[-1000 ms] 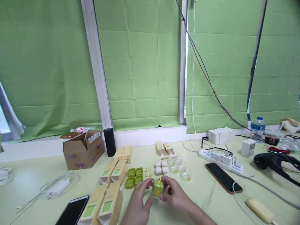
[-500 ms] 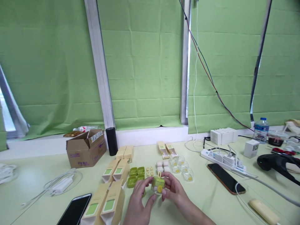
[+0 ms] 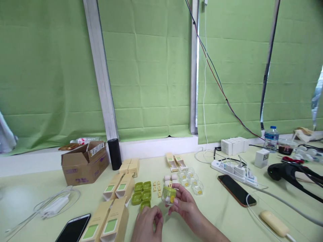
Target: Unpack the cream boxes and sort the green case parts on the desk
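Starting far left with a white charger (image 3: 56, 205), then a dark-screened phone (image 3: 74, 230) near the bottom edge. Behind, a cardboard box (image 3: 83, 166), flaps raised, and close beside, an upright black cylinder (image 3: 114, 154). On to the green-labelled kraft cartons (image 3: 118, 220), lying in two pairs, smaller tan boxes (image 3: 133, 168) just beyond. Next, square green caps (image 3: 136, 198), grouped, and right below, the left hand (image 3: 148, 223): fingers curled in toward the thumb, no telling if holding anything. Just beyond, small yellow pieces (image 3: 159, 194) in rows. And here, centre of the action, a clear green-lidded container (image 3: 168, 195), yellow loop on top, slightly tilted, in front of some whitish rolls (image 3: 167, 177). Gripped at its right side by the right hand (image 3: 182, 203), thumb and fingers closed snugly around. Past that, clear containers (image 3: 198, 188) in a cluster, an orange-edged phone (image 3: 236, 190), a loaded power strip (image 3: 218, 165), a cream oblong device (image 3: 274, 222), and finally, well apart, a blue-capped water bottle (image 3: 271, 139).
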`<state>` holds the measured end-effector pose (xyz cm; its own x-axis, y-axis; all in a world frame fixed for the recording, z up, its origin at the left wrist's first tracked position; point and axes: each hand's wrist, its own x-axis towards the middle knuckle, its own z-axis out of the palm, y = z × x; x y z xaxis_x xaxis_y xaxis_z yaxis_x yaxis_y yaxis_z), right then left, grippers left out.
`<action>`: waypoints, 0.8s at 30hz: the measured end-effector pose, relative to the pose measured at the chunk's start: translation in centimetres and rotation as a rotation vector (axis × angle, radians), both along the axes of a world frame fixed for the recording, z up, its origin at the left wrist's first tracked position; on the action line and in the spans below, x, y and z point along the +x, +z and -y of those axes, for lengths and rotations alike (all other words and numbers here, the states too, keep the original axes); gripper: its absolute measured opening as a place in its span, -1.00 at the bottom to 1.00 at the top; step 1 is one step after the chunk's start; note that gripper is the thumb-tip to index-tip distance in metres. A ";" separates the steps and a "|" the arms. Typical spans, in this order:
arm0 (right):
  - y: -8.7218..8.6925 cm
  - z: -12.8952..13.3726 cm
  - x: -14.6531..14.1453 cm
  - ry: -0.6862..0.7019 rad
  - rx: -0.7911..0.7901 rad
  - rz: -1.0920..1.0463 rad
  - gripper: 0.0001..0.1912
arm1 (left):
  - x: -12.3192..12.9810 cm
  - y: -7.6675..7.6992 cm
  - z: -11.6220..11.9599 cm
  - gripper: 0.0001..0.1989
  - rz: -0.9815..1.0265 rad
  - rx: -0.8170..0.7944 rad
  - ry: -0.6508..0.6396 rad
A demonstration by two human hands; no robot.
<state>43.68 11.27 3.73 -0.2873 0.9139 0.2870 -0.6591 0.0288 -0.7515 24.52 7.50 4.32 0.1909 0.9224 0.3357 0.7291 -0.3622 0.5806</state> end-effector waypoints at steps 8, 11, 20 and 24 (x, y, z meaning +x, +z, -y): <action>-0.2 -0.4 0.0 0.017 -0.015 -0.093 -0.51 | -0.1 0.0 -0.3 -0.86 -0.014 -0.054 -0.026; 0.1 -0.2 0.0 0.005 -0.031 -0.099 -0.52 | -0.1 -0.4 -0.5 -0.86 0.006 -0.061 -0.043; 0.8 -0.2 0.0 0.006 -0.095 -0.167 -0.52 | -0.1 -0.6 -0.7 -0.87 0.052 -0.017 -0.061; 1.1 -0.1 0.0 0.020 -0.115 -0.205 -0.51 | 0.1 -0.6 -0.6 -0.84 0.052 0.009 -0.059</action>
